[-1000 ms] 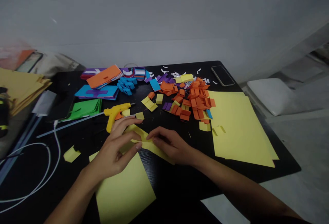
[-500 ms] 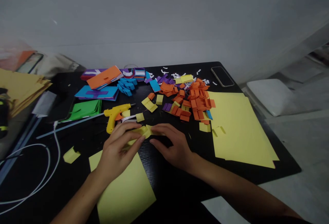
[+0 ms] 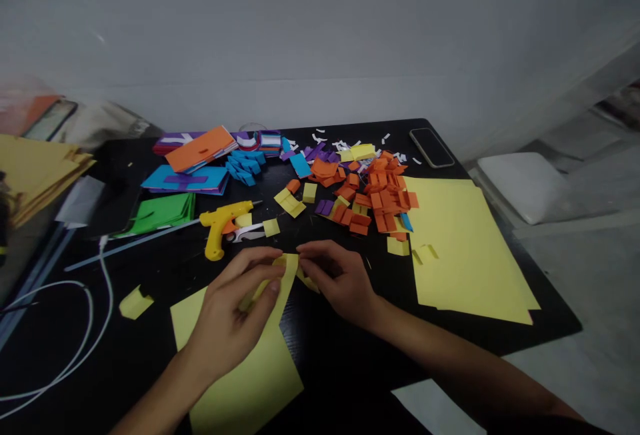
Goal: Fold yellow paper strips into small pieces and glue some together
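A folded yellow paper strip [image 3: 287,283] is pinched between the thumb and fingers of my left hand [image 3: 233,312]. My right hand [image 3: 343,282] is closed at the strip's far right side, with a small yellow paper piece [image 3: 307,280] under its fingertips. Whether that piece is joined to the strip I cannot tell. Beneath my left wrist lies a yellow sheet [image 3: 250,388]. Beyond my left hand rest a yellow glue gun [image 3: 218,230] and partly covered scissors [image 3: 250,233].
Orange folded paper pieces [image 3: 385,195] are heaped at the back right, beside stacked yellow sheets [image 3: 465,255] and a phone [image 3: 432,147]. Blue folded papers [image 3: 190,179] and green ones [image 3: 163,214] lie at the back left. A white cable [image 3: 107,288] loops along the left.
The yellow strip now stretches toward me between my hands, where before it was bunched up. My right fingers have closed on the small yellow piece.
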Demonstrator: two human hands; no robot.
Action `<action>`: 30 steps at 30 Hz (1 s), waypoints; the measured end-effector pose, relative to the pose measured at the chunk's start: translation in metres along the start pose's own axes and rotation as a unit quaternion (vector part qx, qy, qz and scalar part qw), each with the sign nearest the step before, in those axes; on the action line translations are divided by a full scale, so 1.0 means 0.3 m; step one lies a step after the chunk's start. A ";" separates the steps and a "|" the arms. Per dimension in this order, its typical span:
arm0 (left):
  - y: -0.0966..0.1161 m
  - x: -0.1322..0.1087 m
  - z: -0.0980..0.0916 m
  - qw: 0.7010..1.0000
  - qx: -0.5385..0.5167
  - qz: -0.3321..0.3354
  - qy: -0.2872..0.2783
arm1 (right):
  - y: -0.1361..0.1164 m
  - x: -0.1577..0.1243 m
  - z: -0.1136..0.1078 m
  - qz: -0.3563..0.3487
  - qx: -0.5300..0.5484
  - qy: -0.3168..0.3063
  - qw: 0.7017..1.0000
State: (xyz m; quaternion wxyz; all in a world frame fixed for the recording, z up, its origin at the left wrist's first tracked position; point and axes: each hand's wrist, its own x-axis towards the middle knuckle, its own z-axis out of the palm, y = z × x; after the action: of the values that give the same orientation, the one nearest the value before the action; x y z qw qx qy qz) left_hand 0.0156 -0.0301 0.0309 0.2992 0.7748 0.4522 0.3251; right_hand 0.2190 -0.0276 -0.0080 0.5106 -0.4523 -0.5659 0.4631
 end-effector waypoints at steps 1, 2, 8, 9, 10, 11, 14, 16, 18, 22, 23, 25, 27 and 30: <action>-0.001 0.002 -0.006 1.000 -0.008 -0.010 -0.011 | -0.001 0.000 0.000 -0.011 -0.008 -0.002 1.000; -0.002 0.004 -0.013 0.999 -0.016 -0.020 -0.023 | -0.002 0.001 -0.001 -0.027 -0.022 -0.002 0.999; -0.010 0.029 -0.041 0.994 -0.059 -0.055 -0.072 | -0.012 0.007 -0.016 -0.122 -0.068 -0.019 0.990; -0.011 0.032 -0.042 0.993 -0.067 -0.059 -0.078 | -0.013 0.008 -0.018 -0.125 -0.067 -0.023 0.990; -0.013 0.035 -0.041 0.992 -0.073 -0.064 -0.081 | -0.014 0.008 -0.020 -0.126 -0.066 -0.026 0.989; -0.014 0.036 -0.039 0.991 -0.077 -0.069 -0.080 | -0.014 0.008 -0.020 -0.127 -0.065 -0.028 0.989; -0.020 0.035 -0.028 0.991 -0.084 -0.087 -0.064 | -0.013 0.004 -0.019 -0.125 -0.062 -0.045 0.989; -0.022 0.033 -0.021 0.990 -0.081 -0.095 -0.063 | -0.011 0.001 -0.017 -0.115 -0.058 -0.059 0.990; -0.023 0.032 -0.017 0.990 -0.071 -0.098 -0.072 | -0.011 -0.002 -0.014 -0.100 -0.054 -0.076 0.991; -0.023 0.035 -0.017 0.988 -0.065 -0.109 -0.092 | -0.012 -0.003 -0.012 -0.079 -0.050 -0.103 0.990; -0.025 0.037 -0.019 0.986 -0.070 -0.114 -0.099 | -0.014 -0.003 -0.013 -0.074 -0.049 -0.107 0.990; -0.033 0.041 -0.024 0.983 -0.082 -0.120 -0.114 | -0.017 -0.003 -0.014 -0.062 -0.046 -0.117 0.990; -0.044 0.045 -0.031 0.979 -0.095 -0.120 -0.134 | -0.022 -0.002 -0.016 -0.048 -0.042 -0.125 0.990; -0.059 0.051 -0.042 0.976 -0.103 -0.114 -0.156 | -0.027 -0.002 -0.015 -0.009 -0.027 -0.146 0.989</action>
State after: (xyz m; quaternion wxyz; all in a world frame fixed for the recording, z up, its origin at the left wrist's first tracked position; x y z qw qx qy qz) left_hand 0.0026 -0.0068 0.0288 0.4796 0.7242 0.4492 0.2092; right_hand 0.2234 -0.0293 0.0000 0.4145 -0.3881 -0.6507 0.5041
